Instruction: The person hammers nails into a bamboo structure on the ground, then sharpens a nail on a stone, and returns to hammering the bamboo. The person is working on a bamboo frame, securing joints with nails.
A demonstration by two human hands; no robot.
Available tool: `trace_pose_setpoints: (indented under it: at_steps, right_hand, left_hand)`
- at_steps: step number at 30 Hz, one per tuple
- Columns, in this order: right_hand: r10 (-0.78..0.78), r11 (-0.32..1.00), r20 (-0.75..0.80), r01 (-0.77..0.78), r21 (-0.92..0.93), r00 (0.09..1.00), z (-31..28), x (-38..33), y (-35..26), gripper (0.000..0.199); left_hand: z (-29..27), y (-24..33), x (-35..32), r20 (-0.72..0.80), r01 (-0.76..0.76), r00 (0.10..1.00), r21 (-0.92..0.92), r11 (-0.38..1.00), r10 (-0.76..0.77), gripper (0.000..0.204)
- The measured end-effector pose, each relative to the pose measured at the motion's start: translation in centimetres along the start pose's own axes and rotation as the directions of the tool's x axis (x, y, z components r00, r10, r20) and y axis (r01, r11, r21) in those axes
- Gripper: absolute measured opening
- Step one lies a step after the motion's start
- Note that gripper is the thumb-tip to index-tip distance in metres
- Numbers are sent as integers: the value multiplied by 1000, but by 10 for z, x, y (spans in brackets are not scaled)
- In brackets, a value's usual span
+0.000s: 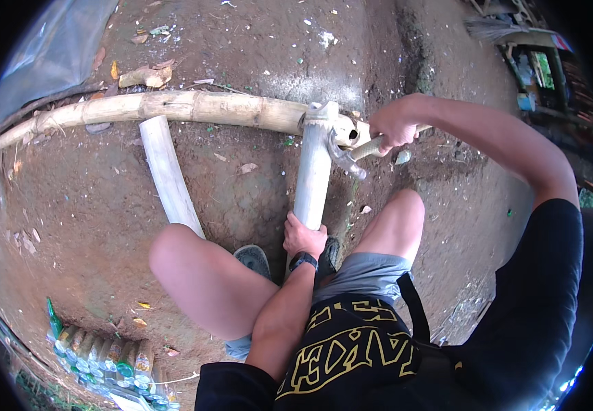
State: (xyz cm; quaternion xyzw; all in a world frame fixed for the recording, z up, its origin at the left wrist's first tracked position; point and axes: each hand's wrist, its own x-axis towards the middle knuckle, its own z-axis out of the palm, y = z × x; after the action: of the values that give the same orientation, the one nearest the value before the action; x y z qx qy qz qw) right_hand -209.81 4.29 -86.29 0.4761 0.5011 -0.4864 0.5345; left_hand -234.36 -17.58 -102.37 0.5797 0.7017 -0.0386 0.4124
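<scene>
Between my knees stands or leans a pale length of bamboo (pixel 312 175). My left hand (pixel 303 236), with a dark watch at the wrist, is closed around its near part. The far end, notched at the top, overlaps a long bamboo pole (pixel 228 108) lying across the ground. In my right hand (pixel 394 127) is a claw hammer (pixel 368 148), gripped by its handle. Its metal head is beside the upper part of the bamboo length; whether the two touch, I cannot tell. A hole shows in the long pole near its right end, close to the hammer.
Another pale bamboo piece (pixel 168 168) lies left, its near end hidden by my knee. Several plastic bottles (pixel 111 356) are grouped at lower left. A translucent sheet (pixel 57 55) covers the upper left. A broom head (pixel 491 29) and shelving (pixel 546 68) are at upper right.
</scene>
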Motion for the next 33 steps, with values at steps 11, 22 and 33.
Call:
trace_pose_setpoints:
  at_steps: [11,22,33]
  right_hand:
    - [-141,856,244,-5,517,959,8,9,12,27]
    - [-141,872,387,-71,484,911,-34,24,25,31]
    - [-256,842,276,74,535,926,-61,-5,33,23]
  left_hand:
    - [0,-4,0,-51,-9,999,-33,999,8,68]
    - [5,-6,4,6,9,1000,-9,1000,-9,75]
    - [2,-7,6,26,30,999,-16,999,-30,73]
